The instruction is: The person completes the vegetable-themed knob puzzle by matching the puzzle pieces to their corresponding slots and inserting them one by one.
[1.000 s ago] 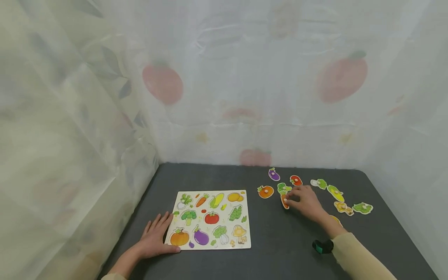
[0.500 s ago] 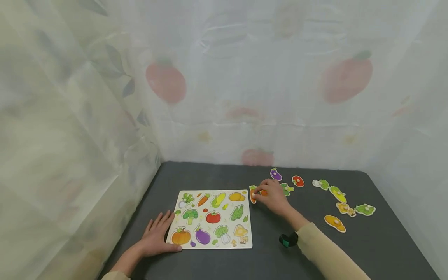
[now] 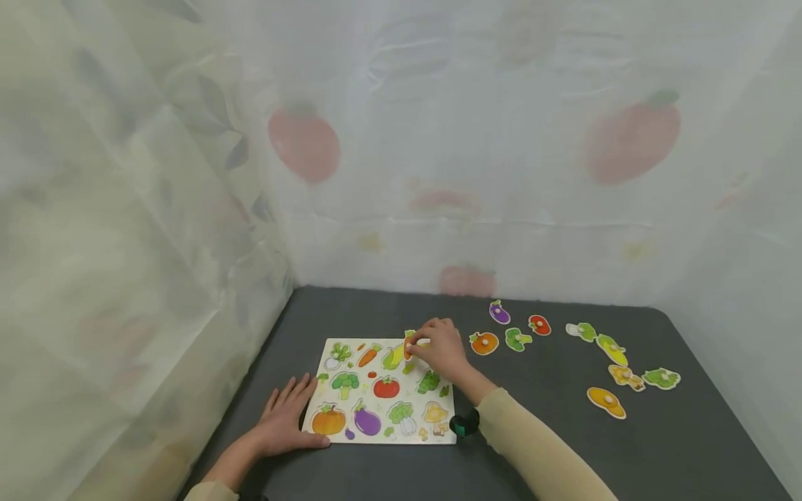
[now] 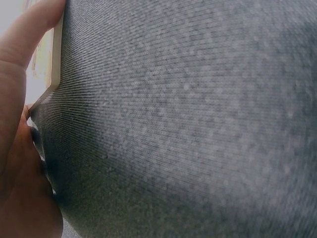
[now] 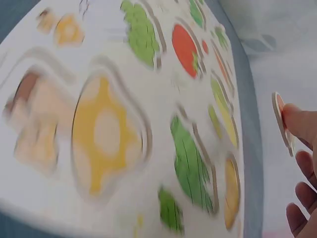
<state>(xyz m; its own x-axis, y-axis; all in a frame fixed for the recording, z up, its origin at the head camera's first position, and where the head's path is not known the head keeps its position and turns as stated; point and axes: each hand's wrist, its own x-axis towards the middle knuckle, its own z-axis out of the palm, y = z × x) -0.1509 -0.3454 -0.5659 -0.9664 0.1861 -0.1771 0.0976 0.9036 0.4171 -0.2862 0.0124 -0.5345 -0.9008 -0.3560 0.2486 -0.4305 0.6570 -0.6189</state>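
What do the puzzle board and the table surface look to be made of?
Puzzle board: probably wood or thick pressed board with a smooth printed face; the left wrist view shows a pale, thick edge. Table surface: dark grey woven fabric or felt-like covering, matte; the fine ribbed weave is plain up close.

Curtained recording booth: translucent fruit-print sheets (image 3: 438, 160) walling a dark felt table (image 3: 551, 431).
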